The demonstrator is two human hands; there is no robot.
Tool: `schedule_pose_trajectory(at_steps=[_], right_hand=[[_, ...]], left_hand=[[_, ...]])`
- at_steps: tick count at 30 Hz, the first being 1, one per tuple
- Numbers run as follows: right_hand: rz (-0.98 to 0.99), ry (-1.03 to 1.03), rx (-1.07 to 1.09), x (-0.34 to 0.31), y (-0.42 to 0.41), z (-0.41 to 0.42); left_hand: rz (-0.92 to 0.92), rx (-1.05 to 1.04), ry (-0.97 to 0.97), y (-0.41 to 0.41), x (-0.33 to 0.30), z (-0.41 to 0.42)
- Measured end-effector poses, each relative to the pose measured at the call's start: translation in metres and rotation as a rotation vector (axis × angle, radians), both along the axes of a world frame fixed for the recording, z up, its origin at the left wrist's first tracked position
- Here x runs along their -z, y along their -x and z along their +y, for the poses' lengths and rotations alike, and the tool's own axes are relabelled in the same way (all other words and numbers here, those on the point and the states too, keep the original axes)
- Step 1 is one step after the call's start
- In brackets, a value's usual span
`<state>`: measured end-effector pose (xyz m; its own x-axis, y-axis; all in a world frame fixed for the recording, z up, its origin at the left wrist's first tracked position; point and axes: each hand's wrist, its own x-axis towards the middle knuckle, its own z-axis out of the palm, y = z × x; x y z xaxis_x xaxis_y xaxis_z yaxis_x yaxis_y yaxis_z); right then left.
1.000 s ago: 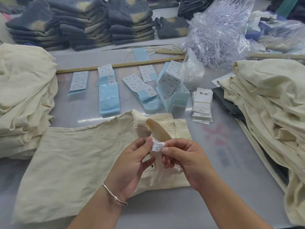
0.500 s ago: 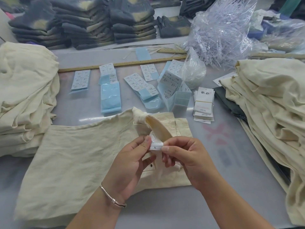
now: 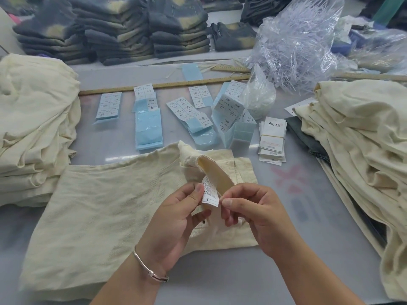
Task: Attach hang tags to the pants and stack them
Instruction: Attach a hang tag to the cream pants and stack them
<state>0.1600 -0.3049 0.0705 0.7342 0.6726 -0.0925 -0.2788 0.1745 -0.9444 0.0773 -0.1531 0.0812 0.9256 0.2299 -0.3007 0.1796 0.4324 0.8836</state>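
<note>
Now two hands hold up a label.
Left hand [image 3: 176,219] and right hand [image 3: 253,212] fingers pinch the label [image 3: 210,192] on the pants [image 3: 99,205].

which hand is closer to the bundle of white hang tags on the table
Right. The right hand is at the folded pants' waistband, directly in front of the hang tag bundle. The left hand is beside it, further to the left, pinching the sewn-in size label.

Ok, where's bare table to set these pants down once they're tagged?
The clearest patch is right of the pants, between them and the right cream pile, in front of the hang tags. A smaller strip lies between the left cream stack and the sticker sheets. The back, around the plastic bags, is crowded.
</note>
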Motion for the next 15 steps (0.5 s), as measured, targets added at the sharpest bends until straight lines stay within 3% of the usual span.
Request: schedule_pose_trajectory(at_steps=[4, 6, 8, 9, 11, 13, 15], right_hand=[[0.005, 0.176, 0.371, 0.016, -0.01, 0.001], [-0.223, 0.407, 0.51, 0.029, -0.017, 0.0], [-0.562, 0.661, 0.46, 0.041, -0.025, -0.001], [-0.684, 0.796, 0.368, 0.048, -0.03, -0.001], [-0.747, 1.074, 0.14, 0.064, -0.035, 0.004], [-0.773, 1.26, -0.022, 0.081, -0.037, 0.011], [-0.788, 1.297, -0.017, 0.091, -0.04, 0.015]], left_hand=[[0.05, 0.069, -0.271, -0.005, 0.013, -0.007], [0.07, 0.126, -0.43, -0.009, 0.026, -0.008], [0.062, 0.118, -0.719, -0.013, 0.042, -0.004], [0.071, 0.14, -0.953, -0.016, 0.05, -0.002], [0.127, 0.28, -1.418, -0.019, 0.071, 0.003], [0.238, 0.472, -1.595, -0.019, 0.091, 0.003], [0.277, 0.62, -1.625, -0.018, 0.105, -0.001]])
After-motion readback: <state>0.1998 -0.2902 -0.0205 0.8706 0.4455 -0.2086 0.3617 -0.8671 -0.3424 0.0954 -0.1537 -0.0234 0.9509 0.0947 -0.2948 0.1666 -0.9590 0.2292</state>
